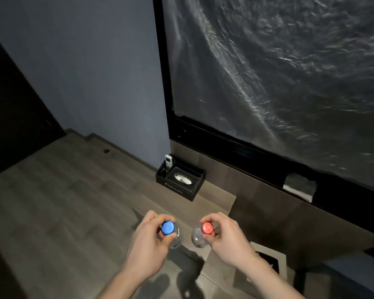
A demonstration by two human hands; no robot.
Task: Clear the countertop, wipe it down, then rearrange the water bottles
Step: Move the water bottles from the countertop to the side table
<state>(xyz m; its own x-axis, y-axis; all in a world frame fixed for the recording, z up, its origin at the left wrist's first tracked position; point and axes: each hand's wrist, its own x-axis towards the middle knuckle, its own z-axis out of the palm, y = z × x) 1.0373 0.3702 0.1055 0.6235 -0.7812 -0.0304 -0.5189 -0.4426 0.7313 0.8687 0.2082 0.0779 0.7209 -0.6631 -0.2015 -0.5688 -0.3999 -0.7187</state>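
The left hand (147, 240) grips the blue-capped bottle (168, 228) by its neck, and the right hand (222, 236) grips the red-capped bottle (207, 228), both in front of the black tissue box (181, 182) above the desk (52, 201). The clear bottles look smooth and slippery, so the neck seems the safest hold.

Only the person's two forearms and hands show, reaching in from the bottom edge. Both forearms are bare as far as they can be seen, with no sleeve or cuff. The left hand (148, 242) and the right hand (226, 238) wear no gloves, and no ring, watch or band shows on fingers (212, 217) or wrists.
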